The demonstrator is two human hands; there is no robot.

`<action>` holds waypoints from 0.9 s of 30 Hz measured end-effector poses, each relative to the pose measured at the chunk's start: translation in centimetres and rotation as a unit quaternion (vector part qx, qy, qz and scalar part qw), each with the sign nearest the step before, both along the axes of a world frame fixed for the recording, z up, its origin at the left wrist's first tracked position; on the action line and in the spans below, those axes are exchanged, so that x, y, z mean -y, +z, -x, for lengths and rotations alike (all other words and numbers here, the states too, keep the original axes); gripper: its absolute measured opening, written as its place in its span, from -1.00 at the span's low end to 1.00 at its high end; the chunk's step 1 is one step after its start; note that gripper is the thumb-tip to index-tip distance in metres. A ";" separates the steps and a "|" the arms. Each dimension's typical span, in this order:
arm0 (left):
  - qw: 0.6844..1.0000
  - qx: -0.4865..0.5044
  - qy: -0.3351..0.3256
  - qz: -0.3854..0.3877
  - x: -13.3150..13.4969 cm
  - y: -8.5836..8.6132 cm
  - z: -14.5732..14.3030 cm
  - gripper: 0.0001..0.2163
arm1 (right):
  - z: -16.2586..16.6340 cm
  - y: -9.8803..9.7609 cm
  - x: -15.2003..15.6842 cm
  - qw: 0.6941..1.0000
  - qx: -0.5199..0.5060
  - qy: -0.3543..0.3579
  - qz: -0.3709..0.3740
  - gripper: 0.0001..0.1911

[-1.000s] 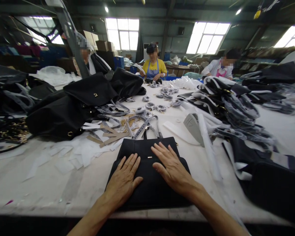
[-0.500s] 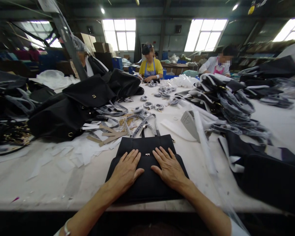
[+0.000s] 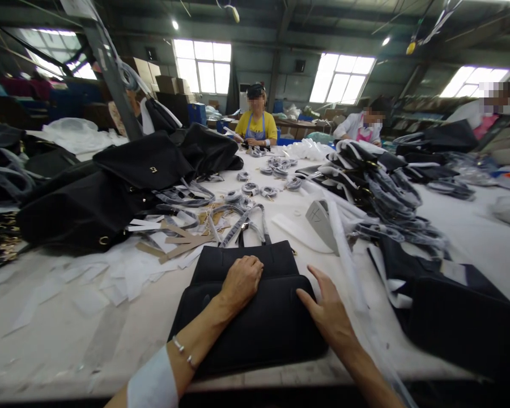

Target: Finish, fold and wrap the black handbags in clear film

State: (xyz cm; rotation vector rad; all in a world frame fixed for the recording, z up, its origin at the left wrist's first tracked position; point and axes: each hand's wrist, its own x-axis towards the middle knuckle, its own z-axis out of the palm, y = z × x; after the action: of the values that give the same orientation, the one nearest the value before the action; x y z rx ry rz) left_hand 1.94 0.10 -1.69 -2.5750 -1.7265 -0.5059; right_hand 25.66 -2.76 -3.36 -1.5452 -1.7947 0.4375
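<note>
A flat black handbag lies on the white table right in front of me, its wrapped handles pointing away. My left hand rests on the bag's upper middle with the fingers curled under, knuckles up, over the spot where a small metal clasp showed before. My right hand lies at the bag's right edge, thumb on the bag and fingers stretched out along the side, holding nothing.
Black bags are heaped at the left, with paper and cardboard strips beside them. More bags and wrapped straps pile up at the right. Coiled straps lie mid-table. Two people work at the far end.
Both hands lay flat and spread on the bag. Now my left hand has moved up and curled shut over the clasp area, and my right hand has slid to the bag's right edge.
</note>
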 end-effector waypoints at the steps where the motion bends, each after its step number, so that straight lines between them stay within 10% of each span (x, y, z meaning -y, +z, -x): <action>1: 1.000 0.002 -0.001 0.001 0.1 -0.1 0.0 -0.79 | -0.9 -0.4 0.1 0.997 -0.043 -0.019 0.068 -0.41; 5: 1.000 -0.009 0.000 0.005 -0.4 0.1 -0.9 -0.80 | -2.5 -0.8 0.1 0.966 -0.138 0.002 0.219 -0.35; 11: 0.999 0.021 0.029 -0.014 -3.6 -0.4 -2.0 -0.79 | -0.4 1.4 -2.5 0.977 -0.020 0.014 0.213 -0.41; 27: 0.952 0.133 0.277 0.013 -8.5 -0.1 7.6 -0.73 | -0.2 2.2 -4.1 0.970 0.020 0.026 0.243 -0.56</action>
State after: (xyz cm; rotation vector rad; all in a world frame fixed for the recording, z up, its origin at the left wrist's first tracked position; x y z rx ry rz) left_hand -5.64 8.59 -1.78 -1.9552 -2.4236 -0.8210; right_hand 25.85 1.31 -1.20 -1.8410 -1.8517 0.9319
